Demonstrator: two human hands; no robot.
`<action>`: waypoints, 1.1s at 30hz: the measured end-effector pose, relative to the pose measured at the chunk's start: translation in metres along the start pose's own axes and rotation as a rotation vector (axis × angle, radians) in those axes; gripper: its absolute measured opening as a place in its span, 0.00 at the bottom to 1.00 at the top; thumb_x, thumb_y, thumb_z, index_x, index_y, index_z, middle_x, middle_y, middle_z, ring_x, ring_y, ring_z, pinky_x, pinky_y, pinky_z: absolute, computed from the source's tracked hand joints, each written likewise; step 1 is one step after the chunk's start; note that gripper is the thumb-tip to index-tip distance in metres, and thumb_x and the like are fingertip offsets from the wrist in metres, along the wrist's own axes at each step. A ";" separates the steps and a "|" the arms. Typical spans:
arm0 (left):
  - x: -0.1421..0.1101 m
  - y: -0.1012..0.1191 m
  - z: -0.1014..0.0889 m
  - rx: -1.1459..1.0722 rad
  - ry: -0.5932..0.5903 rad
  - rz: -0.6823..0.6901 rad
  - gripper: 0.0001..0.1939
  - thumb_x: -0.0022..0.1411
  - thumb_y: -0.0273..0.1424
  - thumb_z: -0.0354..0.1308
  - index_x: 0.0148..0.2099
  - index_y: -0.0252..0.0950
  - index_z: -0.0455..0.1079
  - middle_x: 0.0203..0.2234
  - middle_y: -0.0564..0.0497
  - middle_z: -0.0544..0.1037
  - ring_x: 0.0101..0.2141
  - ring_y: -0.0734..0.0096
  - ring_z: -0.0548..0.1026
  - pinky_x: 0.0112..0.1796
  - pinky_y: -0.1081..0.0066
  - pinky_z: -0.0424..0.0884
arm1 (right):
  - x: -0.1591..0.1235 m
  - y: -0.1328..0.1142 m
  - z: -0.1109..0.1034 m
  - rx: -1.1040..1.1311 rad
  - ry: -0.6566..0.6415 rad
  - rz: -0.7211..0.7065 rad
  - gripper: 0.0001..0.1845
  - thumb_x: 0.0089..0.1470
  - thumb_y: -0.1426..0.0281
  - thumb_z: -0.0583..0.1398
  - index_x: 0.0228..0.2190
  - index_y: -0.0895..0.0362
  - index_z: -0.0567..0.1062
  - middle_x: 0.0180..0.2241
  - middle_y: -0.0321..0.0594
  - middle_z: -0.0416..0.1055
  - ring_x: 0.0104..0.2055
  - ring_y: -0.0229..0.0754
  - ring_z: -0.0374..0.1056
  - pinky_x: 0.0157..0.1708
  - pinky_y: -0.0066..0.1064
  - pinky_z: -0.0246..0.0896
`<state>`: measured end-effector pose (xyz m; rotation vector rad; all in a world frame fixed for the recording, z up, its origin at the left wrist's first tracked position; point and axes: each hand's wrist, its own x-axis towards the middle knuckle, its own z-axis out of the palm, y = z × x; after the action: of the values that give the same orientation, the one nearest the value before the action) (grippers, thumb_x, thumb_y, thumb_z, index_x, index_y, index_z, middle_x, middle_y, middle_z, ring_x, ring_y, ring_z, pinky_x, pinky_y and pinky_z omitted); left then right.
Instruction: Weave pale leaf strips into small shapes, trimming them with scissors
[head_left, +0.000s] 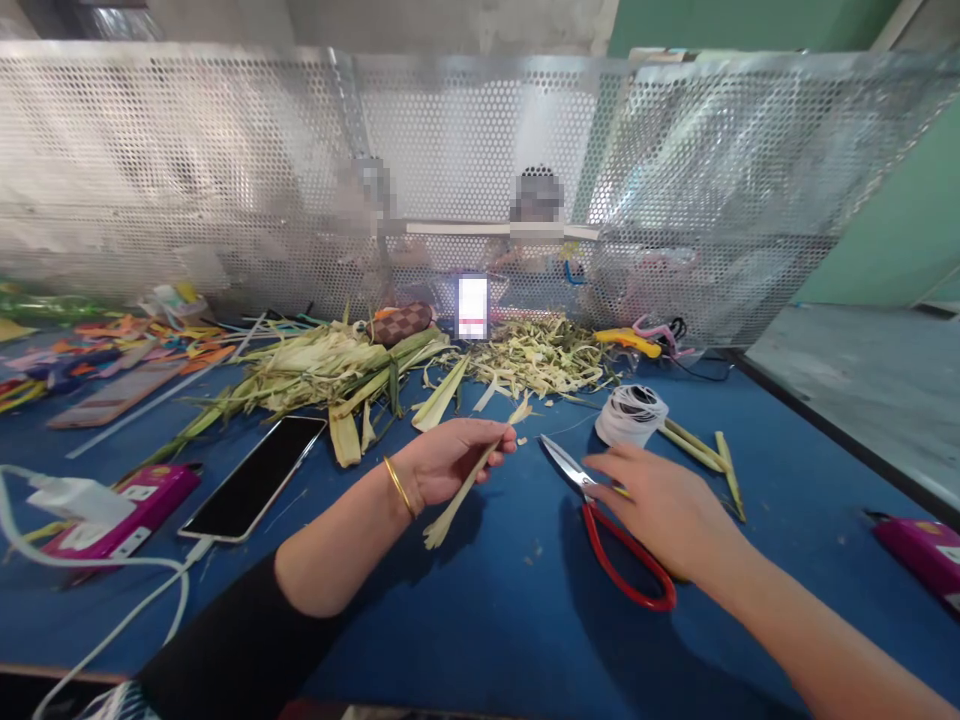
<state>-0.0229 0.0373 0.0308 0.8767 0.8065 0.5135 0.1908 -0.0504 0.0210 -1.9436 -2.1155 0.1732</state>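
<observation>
The right hand (667, 500) hangs over a pair of scissors with red looped handles and silver blades (591, 525); its thumb and forefinger are slightly apart beside the pivot, and whether they grip the scissors or only hover, I cannot tell. Ahead of the left fingers' reach, the other hand (461, 460) has its thumb and fingers closed on a narrow, pale green strip of husk (459, 505), one flared end pointing down toward the wearer and the other poking out past the fingertips.

Just beyond the right fingers sit a white spool of thread (630, 415) and, farther right, a few thin yellow-green stalks (694, 447). Beyond the left fingers lie a loose, wide piece of pale husk (442, 395), then a thick heap of long green leaves (322, 365) to their left and a tangle of shredded, yellowish scraps (551, 355) to their right.

Judging by these heaps, the work is well under way: plenty of scraps are made, the strip in hand looks partly prepared, and the long leaves seem largely unused. No clearly finished piece shows near the fingers.
</observation>
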 end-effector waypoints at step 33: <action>0.014 -0.017 0.006 0.077 0.221 0.054 0.07 0.60 0.26 0.56 0.31 0.29 0.73 0.19 0.55 0.68 0.16 0.85 0.61 0.16 0.81 0.55 | 0.045 -0.011 0.019 1.355 0.142 0.241 0.08 0.43 0.65 0.61 0.23 0.56 0.69 0.14 0.25 0.58 0.12 0.29 0.55 0.13 0.24 0.47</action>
<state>-0.0085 0.0345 0.0134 0.9250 1.0114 0.6379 0.1723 -0.0055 0.0107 -1.2217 -1.0386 1.1128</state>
